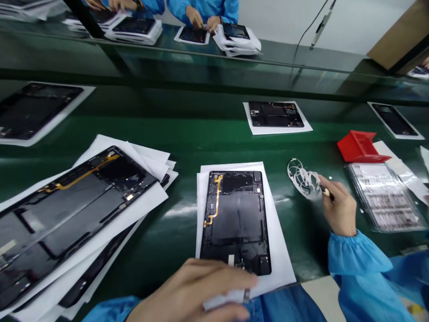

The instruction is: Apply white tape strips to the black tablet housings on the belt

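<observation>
A tablet back housing (234,214) with black innards and an orange flex cable lies on white paper sheets (283,268) in front of me. My left hand (197,290) reaches over its lower edge, fingers stretched and apart, with white paper showing between them. Whether a small grey bit by the fingertips is held, I cannot tell. To the right, my right hand (338,203) is closed round a small pen-like tool (326,192), cream with a dark end, mostly hidden by the fingers. Beside those fingertips lies a tangled coil of narrow white strip (303,179).
On the left, larger tablet housings (77,214) are stacked between paper sheets. A red bin (362,146) and a clear-covered tray of small parts (385,192) stand at right. More housings (276,115) sit on the green belt (187,120). Opposite, co-workers' hands (201,20) handle similar housings.
</observation>
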Available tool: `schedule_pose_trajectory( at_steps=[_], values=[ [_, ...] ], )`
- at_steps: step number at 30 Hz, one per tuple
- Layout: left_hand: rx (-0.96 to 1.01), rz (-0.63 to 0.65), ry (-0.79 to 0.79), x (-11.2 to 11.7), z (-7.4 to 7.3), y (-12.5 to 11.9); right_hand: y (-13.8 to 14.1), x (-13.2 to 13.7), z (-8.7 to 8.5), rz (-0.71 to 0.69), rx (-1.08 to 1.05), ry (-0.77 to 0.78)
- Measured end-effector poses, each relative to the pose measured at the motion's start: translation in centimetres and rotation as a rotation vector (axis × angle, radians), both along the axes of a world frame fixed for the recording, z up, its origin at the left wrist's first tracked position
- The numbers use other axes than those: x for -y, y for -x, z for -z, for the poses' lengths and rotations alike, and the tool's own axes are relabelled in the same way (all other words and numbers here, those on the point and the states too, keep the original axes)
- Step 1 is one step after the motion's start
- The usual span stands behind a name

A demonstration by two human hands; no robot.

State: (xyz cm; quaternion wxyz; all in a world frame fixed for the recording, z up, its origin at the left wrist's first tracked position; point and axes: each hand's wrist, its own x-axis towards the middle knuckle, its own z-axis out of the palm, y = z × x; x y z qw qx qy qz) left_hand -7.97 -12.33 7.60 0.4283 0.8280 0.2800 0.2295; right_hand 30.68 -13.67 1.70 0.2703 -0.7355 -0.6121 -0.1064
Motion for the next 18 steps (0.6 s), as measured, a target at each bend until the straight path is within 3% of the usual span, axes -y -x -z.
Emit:
schedule_pose_trajectory(
  at_steps=[2,5,7,10,13,18],
  values=[
    [0.114,0.007,0.0,-2.3,-0.4,-1.3,-0.2,0.8,-0.4,0.093,0.025,-0.051],
    [0.221,-0.084,-0.001,-5.0,0.1,-3.3,2.9,1.0,-2.3,0.157,-0.08,-0.113],
    [0.212,-0.151,0.0,-6.4,0.8,-4.4,6.7,0.5,-3.7,-0.017,-0.303,-0.021],
    [0.202,-0.184,0.014,-8.0,1.7,-5.4,12.3,-0.8,-4.5,-0.366,-0.645,0.292],
    [0.216,-0.184,0.069,-9.2,2.3,-5.9,15.3,-2.2,-3.9,-0.439,-0.891,0.404],
    [0.29,-0.255,0.158,-8.4,3.6,-4.7,15.7,-3.8,-2.7,-0.415,-1.069,0.406]
  ],
)
